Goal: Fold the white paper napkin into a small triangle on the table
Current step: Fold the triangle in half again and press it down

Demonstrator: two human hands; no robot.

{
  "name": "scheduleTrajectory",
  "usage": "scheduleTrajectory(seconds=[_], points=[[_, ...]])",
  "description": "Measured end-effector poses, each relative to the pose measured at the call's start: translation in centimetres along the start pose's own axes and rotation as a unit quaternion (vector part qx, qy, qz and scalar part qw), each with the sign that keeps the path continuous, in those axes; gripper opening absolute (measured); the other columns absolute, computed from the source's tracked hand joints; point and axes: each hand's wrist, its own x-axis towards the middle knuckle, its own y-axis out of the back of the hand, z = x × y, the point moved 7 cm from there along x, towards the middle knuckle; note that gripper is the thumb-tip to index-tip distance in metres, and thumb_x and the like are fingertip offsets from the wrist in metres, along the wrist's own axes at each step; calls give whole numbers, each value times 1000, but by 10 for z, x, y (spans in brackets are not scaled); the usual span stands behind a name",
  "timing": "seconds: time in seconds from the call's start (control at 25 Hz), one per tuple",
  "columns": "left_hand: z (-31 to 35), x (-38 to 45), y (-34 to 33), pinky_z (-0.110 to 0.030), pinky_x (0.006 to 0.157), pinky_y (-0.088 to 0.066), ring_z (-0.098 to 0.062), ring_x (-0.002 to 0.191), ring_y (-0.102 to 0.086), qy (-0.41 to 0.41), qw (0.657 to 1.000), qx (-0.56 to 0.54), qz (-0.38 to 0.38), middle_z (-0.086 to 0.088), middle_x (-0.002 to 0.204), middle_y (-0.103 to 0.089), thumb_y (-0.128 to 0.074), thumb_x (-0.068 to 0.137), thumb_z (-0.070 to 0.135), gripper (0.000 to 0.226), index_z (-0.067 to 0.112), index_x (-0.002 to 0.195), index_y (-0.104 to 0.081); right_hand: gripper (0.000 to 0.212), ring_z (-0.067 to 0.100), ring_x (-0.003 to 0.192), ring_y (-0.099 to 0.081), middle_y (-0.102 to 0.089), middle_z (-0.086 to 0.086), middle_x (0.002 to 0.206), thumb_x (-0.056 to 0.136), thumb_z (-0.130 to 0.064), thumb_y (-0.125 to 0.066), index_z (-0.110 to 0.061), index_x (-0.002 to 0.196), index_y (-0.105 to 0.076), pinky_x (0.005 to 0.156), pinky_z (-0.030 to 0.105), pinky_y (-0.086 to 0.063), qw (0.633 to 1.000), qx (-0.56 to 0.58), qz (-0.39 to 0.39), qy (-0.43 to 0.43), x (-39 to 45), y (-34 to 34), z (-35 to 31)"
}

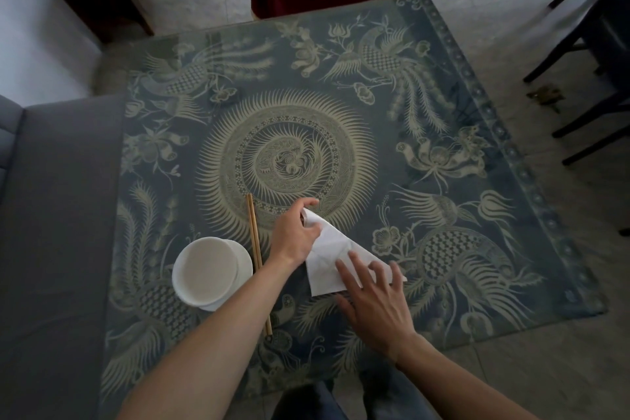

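Patterned table (443,133), both hands on napkin (332,242)

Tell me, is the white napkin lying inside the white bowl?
No, the napkin lies on the table to the right of the chopsticks, while the bowl sits on their left side.

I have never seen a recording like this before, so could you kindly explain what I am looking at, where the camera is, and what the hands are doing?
There is no machine here: a person wears one wide-angle camera on the head, looking down at their own two bare hands. The table has a dark patterned top with pale birds and flowers. On it lies a white paper napkin, already folded into a rough triangle. The left hand pinches its far corner, lifting it slightly, while the right hand rests flat on its near part, fingers spread. To the left stand a white bowl on a white plate, with a pair of chopsticks beside them.
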Motion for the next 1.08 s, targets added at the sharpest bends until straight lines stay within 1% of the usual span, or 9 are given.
scheduleTrajectory(seconds=[0.04, 0.16, 0.28, 0.4, 0.52, 0.68, 0.8, 0.92, 1.08], points=[[4, 0, 0, -14, 58, -42, -7, 62, -53, -8, 1000, 3, -2, 6, 75, -56, -74, 80, 10, 43, 24, 119, -62, 64, 36, 128, -45, -36, 7, 154, 95, -57, -28, -22, 147, -37, 107, 59, -32, 1000, 9, -4, 11, 1, 1, 0], [14, 0, -2, -32, 70, -51, -15, 72, -60, -23, 1000, -15, -5, 6, 82, -61, -74, 81, 11, 48, 26, 124, -58, 68, 33, 140, -29, -19, 3, 161, 96, -57, -21, -21, 153, -20, 112, 51, -26, 999, 18, -29, 41, 4, -2, 4], [25, -2, -4, -28, 74, -54, -8, 77, -65, -54, 998, -27, -1, 11, 85, -67, -76, 80, 10, 50, 27, 124, -59, 68, 33, 137, -28, -11, 4, 163, 97, -55, -24, -20, 154, -11, 107, 49, -30, 998, 21, -37, 35, 7, -4, 3], [31, -4, -7, -24, 75, -54, -7, 81, -68, -65, 997, -32, -7, 5, 93, -73, -77, 81, 14, 45, 28, 120, -62, 67, 33, 130, -36, -17, 6, 161, 97, -54, -26, -18, 153, -17, 100, 46, -37, 999, 28, -22, 26, 11, 0, -5], [32, -4, -7, -23, 74, -53, -3, 81, -67, -77, 996, -41, -6, 7, 91, -74, -76, 83, 16, 26, 23, 107, -72, 59, 29, 122, -44, -34, 5, 155, 97, -50, -27, -19, 148, -33, 94, 44, -43, 998, 51, 19, 45, 12, 11, -5], [35, -8, -5, -17, 71, -51, 1, 78, -66, -101, 994, -45, 3, 11, 87, -73, -76, 82, 10, 10, 18, 88, -77, 43, 28, 108, -55, -54, 4, 137, 93, -34, -48, -16, 132, -52, 83, 41, -48, 995, 42, 68, 63, -5, 14, 18], [35, -14, -8, -14, 66, -48, 1, 73, -62, -116, 993, -37, 2, 13, 82, -68, -79, 81, 11, 13, 20, 90, -78, 49, 28, 106, -57, -56, 4, 134, 83, -29, -62, -16, 129, -55, 79, 40, -49, 993, 21, 67, 92, -19, 4, 26], [34, -24, -17, -26, 68, -55, -6, 78, -64, -129, 992, -4, 1, 8, 88, -67, -78, 82, 17, 14, 22, 95, -78, 51, 27, 106, -56, -55, 3, 135, 82, -27, -64, -16, 131, -55, 77, 39, -50, 994, 17, 70, 88, -20, 3, 24], [40, -40, -30, -25, 68, -52, -7, 78, -60, -162, 986, 29, 16, 8, 84, -65, -77, 83, 18, 16, 23, 98, -78, 51, 28, 107, -57, -54, 6, 137, 83, -25, -64, -14, 132, -55, 76, 39, -50, 993, 20, 84, 79, -20, 6, 19]])
